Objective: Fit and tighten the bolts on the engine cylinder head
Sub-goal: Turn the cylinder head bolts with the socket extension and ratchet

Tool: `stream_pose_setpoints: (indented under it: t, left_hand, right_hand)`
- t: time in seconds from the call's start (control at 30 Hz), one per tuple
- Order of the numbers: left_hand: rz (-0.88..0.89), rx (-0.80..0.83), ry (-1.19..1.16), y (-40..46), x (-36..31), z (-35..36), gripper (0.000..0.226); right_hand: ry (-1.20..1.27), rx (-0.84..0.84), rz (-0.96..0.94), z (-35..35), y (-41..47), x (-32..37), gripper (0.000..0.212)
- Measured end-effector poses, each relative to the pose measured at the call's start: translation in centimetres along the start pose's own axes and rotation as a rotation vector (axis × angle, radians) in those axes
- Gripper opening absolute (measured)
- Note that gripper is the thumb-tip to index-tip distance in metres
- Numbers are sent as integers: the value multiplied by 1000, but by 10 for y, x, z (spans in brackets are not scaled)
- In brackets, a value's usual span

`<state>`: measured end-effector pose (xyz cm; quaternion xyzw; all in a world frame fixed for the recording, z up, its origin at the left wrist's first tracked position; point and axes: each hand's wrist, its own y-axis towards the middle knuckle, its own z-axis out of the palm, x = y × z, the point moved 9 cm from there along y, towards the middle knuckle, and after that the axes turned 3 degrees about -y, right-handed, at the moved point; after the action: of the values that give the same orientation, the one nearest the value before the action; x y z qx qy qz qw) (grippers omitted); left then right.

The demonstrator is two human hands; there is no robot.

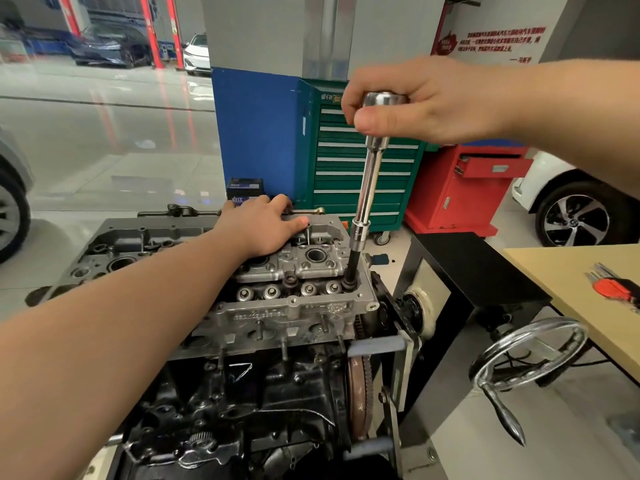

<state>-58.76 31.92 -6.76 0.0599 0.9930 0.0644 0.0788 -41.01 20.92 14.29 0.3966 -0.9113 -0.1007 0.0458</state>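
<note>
Glossy workshop floor (104, 133) stretches away behind an engine held in a black stand (460, 271), with a green drawer cabinet (360, 168) and a red cabinet (460, 195) against a blue-and-grey pillar (256, 126). Parked cars sit at the far left, at the far right and in the distance.

At the centre, the silver cylinder head (294, 306) sits on top of the dark engine block (259, 393). The right hand (415, 102) is raised above the head's right end; its fingers (375, 121) and thumb are curled round the top of a long chrome socket extension (369, 174), which stands nearly upright, leaning slightly to the right at the top. At its lower end a black socket (351, 268) goes down into a recess at the right end of the cylinder head, near the near edge; the bolt beneath it is hidden.

The left hand (263, 226) lies palm-down on the far side of the cylinder head, fingers fairly straight and spread, touching the metal and holding nothing. The left forearm reaches in from the lower left corner.

A dark cover (145, 237) lies just left of the head. To the right, a chrome handwheel (530, 355) projects from the stand, and a tan counter (571, 271) carries a red-handled set of hex keys (613, 285) near its right edge.
</note>
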Motion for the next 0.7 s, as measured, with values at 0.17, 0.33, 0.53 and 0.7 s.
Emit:
stream_pose_setpoints:
  t: [0.17, 0.33, 0.53, 0.7]
  left_hand:
    - [2, 1, -23, -1, 1, -2, 77]
    - [6, 0, -22, -2, -2, -2, 78]
    - [-30, -2, 49, -7, -2, -3, 76]
    - [316, -230, -519, -45, -59, -54, 67]
  right_hand:
    - [-515, -165, 160, -7, 4, 4, 74]
    - [-563, -83, 277, -5, 10, 1, 86]
    - [-226, 92, 128, -6, 23, 3, 68]
    - [-34, 132, -17, 2, 18, 6, 43]
